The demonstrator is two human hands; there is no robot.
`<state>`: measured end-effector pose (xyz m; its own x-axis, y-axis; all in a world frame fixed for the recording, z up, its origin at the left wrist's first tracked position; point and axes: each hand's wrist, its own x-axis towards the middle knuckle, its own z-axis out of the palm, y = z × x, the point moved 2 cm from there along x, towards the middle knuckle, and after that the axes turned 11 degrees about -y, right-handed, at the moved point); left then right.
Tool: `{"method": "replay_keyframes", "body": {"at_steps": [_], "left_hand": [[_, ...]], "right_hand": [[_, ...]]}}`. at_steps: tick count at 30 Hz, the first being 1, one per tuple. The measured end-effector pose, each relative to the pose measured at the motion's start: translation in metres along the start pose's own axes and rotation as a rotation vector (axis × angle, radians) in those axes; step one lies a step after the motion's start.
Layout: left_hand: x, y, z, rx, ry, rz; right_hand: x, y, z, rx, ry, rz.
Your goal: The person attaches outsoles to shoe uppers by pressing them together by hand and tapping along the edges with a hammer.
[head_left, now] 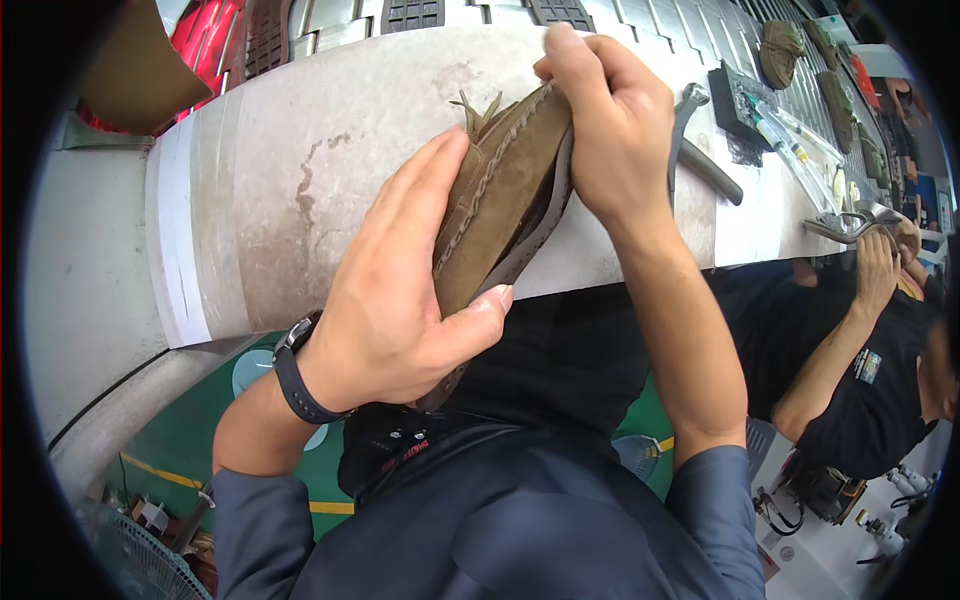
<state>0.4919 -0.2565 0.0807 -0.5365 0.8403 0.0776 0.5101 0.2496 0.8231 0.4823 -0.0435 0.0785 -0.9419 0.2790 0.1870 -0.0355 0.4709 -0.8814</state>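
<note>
My left hand (400, 290) grips the heel end of a brown suede shoe (500, 190) with stitched seams and a grey sole, held on edge over the near rim of the workbench (330, 150). My right hand (610, 110) closes over the shoe's toe end from the right, fingers pressing on the upper and the sole edge. A dark watch (295, 370) sits on my left wrist. Short lace ends stick out at the top of the shoe.
Pliers (700, 150) lie on the bench right of my hands, with a dark tray and syringe-like tubes (790, 135) beyond. More brown shoes (780, 50) rest at the far right. Another person in a black shirt (860, 340) works at the right. Red crates stand at the upper left.
</note>
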Motion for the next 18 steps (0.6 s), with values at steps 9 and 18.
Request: {"method": "replay_keyframes", "body": {"at_steps": [9, 18], "left_hand": [[0.0, 0.003, 0.0, 0.033, 0.007, 0.01], [-0.003, -0.001, 0.003, 0.022, 0.047, -0.001]], "right_hand": [[-0.018, 0.007, 0.007, 0.221, 0.064, -0.115], [-0.03, -0.016, 0.001, -0.004, -0.114, -0.11]]}}
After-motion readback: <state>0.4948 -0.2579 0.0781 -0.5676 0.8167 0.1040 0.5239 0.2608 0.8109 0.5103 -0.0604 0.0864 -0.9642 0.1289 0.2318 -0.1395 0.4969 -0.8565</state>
